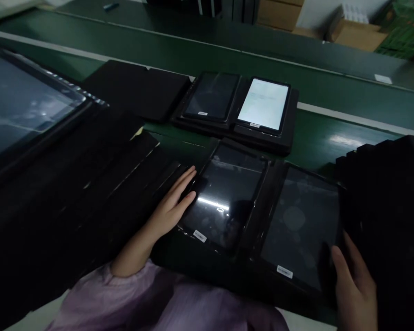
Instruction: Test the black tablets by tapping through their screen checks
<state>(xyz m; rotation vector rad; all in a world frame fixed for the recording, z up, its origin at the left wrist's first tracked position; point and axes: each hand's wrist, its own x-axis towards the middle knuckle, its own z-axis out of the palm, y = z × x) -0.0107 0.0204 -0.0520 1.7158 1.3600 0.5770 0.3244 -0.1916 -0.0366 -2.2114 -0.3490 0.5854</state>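
A pale purple garment (pixel 200 308) has a loose sleeve (pixel 100 296) with a gathered cuff (pixel 133 278).

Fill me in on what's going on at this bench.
A person has both hands at two dark-screened tablets lying side by side in black trays. The left hand is open along the outer edge of the left near tablet; the right hand is at the outer edge of the right near tablet. Behind them on the green surface lie two more tablets, one dark, one lit white. Black stacks stand on either side.
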